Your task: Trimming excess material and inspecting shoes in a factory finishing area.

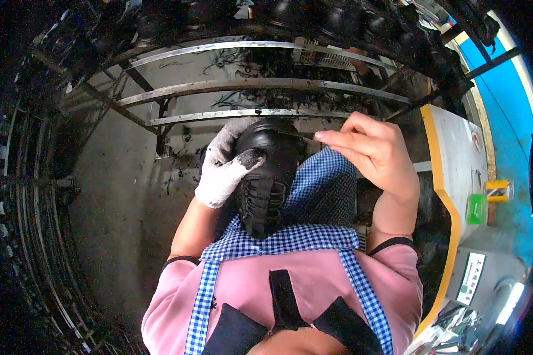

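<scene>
Rack (266,86) ahead; left fingers (237,131) clasp a black boot (269,145), seemingly steadying it; right fingers (340,141) pinch a dark sliver (307,136).

My left fingers (243,164) and the black shoe (265,142) block the way left for my right fingers (340,140). On the far side, metal rails (260,86) run across — I could pass only through the gaps between them. Wider room lies over the floor (118,201) to the left; rightward, the yellow-edged counter (453,145) stands past a narrower gap.
</scene>
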Available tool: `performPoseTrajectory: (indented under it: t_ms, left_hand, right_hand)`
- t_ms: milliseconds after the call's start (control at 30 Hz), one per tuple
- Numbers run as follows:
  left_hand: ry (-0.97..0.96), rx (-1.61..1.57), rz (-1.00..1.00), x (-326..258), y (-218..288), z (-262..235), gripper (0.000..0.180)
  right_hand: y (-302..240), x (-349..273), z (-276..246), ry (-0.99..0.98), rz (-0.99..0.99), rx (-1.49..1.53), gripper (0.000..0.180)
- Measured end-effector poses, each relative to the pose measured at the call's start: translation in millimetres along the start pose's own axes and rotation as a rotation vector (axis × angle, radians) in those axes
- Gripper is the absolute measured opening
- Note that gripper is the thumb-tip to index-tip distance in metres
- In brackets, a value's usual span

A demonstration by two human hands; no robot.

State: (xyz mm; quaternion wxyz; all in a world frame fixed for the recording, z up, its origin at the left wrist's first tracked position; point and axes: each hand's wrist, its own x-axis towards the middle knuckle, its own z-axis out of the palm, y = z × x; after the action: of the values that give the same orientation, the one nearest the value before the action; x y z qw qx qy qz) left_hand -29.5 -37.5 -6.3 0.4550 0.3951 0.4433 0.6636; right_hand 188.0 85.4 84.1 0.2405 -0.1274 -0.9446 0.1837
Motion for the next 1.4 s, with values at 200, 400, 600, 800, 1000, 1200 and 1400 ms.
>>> performPoseTrajectory:
  t_ms: [200, 400, 600, 800, 1000, 1200, 1400]
  left_hand:
    - [-0.021, -0.048, -0.032, 1.2, -1.6, 1.9, 0.053]
    - [-0.058, -0.075, -0.029, 1.3, -0.8, 1.1, 0.054]
    - [-0.07, -0.007, -0.016, 0.5, -3.8, 3.0, 0.054]
    - [-0.061, 0.0, 0.006, -0.1, -1.1, -3.4, 0.055]
    - [0.194, -0.02, 0.149, 9.4, -1.9, -20.6, 0.059]
    - [0.493, -0.509, 0.034, 27.6, -19.5, -40.5, 0.061]
    - [0.377, -0.697, -0.007, 24.9, -36.3, -53.6, 0.059]
  right_hand:
    - [-8.1, 8.1, 0.9, 0.048, 0.012, -0.021, 0.03]
    - [-7.1, 1.3, -4.7, 0.017, 0.02, -0.046, 0.031]
    - [-11.4, 7.0, 1.5, 0.033, -0.009, -0.071, 0.032]
    - [-3.6, 2.3, 13.8, 0.102, 0.07, 0.025, 0.027]
    - [12.8, -14.0, 47.6, 0.236, 0.245, 0.301, 0.023]
    - [1.2, -11.7, 85.6, 0.277, 0.397, 0.679, 0.027]
    - [2.8, -7.9, 104.6, 0.136, 0.325, 0.679, 0.018]
